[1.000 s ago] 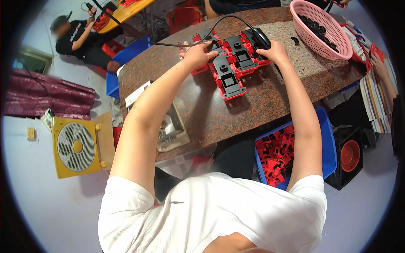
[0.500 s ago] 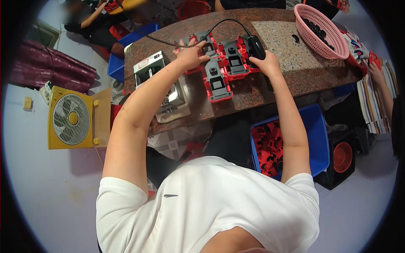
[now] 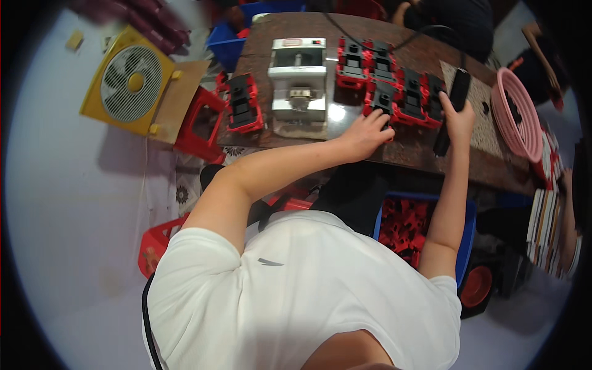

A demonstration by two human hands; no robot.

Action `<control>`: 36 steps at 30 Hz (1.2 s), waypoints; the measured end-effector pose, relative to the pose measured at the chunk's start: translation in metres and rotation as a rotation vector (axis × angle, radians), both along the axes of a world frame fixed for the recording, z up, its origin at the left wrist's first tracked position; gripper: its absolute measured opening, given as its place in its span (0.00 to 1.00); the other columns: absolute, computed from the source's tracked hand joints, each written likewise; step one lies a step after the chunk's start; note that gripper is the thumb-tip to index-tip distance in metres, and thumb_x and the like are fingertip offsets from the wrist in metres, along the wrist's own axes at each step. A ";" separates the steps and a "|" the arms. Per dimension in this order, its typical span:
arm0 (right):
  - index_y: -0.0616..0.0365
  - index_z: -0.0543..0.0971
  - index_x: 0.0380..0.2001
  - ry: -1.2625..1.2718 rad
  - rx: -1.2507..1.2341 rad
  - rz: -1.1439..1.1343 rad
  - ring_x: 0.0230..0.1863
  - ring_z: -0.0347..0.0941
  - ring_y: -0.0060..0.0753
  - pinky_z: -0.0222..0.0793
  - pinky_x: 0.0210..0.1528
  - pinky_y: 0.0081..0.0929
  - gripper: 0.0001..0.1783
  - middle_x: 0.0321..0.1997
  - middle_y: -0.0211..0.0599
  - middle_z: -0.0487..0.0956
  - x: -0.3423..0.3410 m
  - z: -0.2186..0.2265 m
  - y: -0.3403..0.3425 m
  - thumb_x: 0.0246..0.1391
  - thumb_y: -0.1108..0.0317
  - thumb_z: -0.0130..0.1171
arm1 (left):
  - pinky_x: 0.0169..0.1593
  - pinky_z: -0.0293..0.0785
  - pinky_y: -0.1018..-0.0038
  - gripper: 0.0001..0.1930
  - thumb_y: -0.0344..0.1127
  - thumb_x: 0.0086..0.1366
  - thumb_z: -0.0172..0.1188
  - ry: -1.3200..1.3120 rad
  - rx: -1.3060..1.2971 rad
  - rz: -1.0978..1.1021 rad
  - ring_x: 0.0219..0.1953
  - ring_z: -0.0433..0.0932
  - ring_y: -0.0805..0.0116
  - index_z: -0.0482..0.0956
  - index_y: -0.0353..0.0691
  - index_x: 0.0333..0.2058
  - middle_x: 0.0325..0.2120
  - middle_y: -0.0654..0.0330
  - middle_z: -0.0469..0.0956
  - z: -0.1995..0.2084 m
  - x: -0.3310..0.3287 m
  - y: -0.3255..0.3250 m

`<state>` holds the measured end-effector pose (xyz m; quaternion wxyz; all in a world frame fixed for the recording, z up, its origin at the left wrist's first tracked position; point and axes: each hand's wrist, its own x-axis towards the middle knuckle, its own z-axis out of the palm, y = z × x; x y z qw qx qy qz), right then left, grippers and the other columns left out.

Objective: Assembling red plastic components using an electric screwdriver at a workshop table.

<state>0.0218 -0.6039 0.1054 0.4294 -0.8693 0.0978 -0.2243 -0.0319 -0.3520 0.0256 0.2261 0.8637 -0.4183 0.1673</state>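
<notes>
2 hands work a row of red-and-black plastic housings point(image 3: 401, 92) on the brown table point(image 3: 370, 148). Left hand point(image 3: 368, 132), fingers curled, presses on the nearest housing; right hand point(image 3: 457, 114) grips a black tool point(image 3: 453, 108). Housings look stiff, light, smooth; hold by the sides. A pink basket point(image 3: 515, 117) sits right, a grey machine point(image 3: 298, 83) left.

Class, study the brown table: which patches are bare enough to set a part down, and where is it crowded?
One bare strip lies along the near table edge, between the lone red-and-black part and the left hand. Another bare patch is the speckled top between the right hand and the pink basket. It is crowded around the grey machine and the red-and-black cluster.
</notes>
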 end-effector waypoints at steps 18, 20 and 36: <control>0.58 0.71 0.32 -0.081 0.654 0.250 0.19 0.72 0.22 0.70 0.22 0.19 0.20 0.22 0.31 0.75 -0.061 0.062 0.112 0.57 0.50 0.60 | 0.51 0.69 0.61 0.18 0.25 0.51 0.63 0.339 -0.157 0.135 0.47 0.73 0.53 0.75 0.38 0.44 0.46 0.55 0.76 0.138 -0.151 0.229; 0.58 0.71 0.32 -0.026 0.679 0.303 0.20 0.72 0.23 0.71 0.22 0.20 0.20 0.23 0.32 0.75 -0.060 0.048 0.130 0.57 0.51 0.60 | 0.56 0.66 0.61 0.17 0.21 0.53 0.60 0.434 -0.149 0.279 0.50 0.71 0.52 0.75 0.36 0.44 0.50 0.55 0.76 0.136 -0.171 0.259; 0.60 0.71 0.32 -0.055 0.573 0.430 0.22 0.72 0.22 0.69 0.23 0.22 0.14 0.24 0.33 0.75 -0.075 0.066 0.201 0.59 0.59 0.58 | 0.49 0.66 0.64 0.17 0.25 0.52 0.58 -0.102 -0.087 0.226 0.50 0.71 0.55 0.75 0.38 0.43 0.50 0.56 0.74 0.032 -0.092 0.320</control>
